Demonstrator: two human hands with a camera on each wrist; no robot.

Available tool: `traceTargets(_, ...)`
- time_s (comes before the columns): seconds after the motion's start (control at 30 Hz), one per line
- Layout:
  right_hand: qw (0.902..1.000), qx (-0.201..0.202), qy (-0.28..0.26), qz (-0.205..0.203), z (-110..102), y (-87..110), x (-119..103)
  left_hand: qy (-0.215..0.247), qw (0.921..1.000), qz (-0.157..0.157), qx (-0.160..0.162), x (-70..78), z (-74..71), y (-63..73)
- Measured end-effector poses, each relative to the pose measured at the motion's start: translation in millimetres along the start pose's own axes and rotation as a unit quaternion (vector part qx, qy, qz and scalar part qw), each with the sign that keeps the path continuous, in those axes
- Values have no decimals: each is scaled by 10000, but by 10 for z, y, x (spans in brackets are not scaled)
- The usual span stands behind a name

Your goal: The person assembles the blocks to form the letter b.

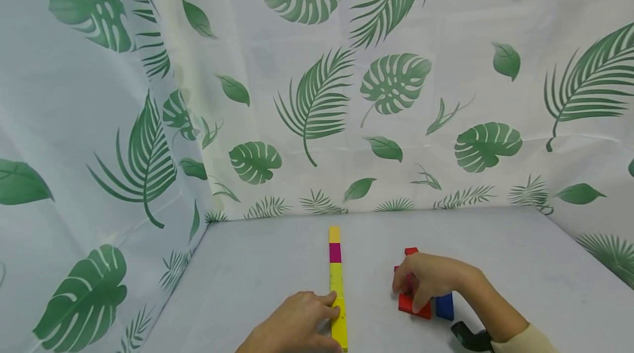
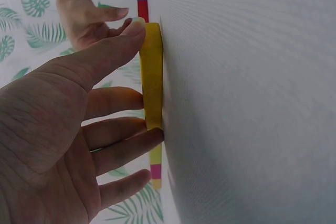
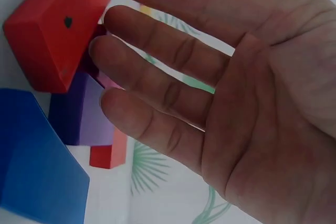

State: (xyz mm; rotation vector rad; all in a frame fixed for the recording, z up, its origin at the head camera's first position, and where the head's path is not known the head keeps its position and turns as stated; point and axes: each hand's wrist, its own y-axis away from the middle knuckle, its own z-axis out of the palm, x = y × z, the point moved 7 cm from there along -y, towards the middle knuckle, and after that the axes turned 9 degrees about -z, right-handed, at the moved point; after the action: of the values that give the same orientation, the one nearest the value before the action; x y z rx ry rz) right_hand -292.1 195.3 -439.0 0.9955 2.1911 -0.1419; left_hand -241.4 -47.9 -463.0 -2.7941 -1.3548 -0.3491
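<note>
My left hand (image 1: 304,320) reaches in beside a straight row of flat blocks on the table. Its thumb touches the near end of the yellow block (image 2: 152,72), while the other fingers extend fairly straight along the side. Farther along the row come a second yellow block (image 1: 337,278), a magenta block (image 1: 335,253) and a pale orange one (image 1: 334,234). Over a loose cluster at the right is my right hand (image 1: 433,278), fingers extended. Its fingertips are right by a red block (image 3: 63,30) with a dark mark and a purple block (image 3: 86,108).
A blue block (image 1: 444,306) lies right of the red one, and another red block (image 1: 411,251) sits behind the right hand. A black curved object (image 1: 470,336) is at the right wrist. Leaf-printed cloth (image 1: 317,94) hangs behind the pale table (image 1: 257,265).
</note>
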Motion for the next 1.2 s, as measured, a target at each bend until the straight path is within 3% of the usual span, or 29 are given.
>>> traceTargets(0.2,9995,-41,310,-108,47,-40,-24,46,10000,-57,-59,-16,11,-4)
traceTargets(0.87,9973,79,667,296,182,-169,-116,38,9999,-118,-103,-12,8,-3)
traceTargets(1.2,9983,183,555,-58,223,-268,-173,84,9997,-199,-151,-19,11,-12)
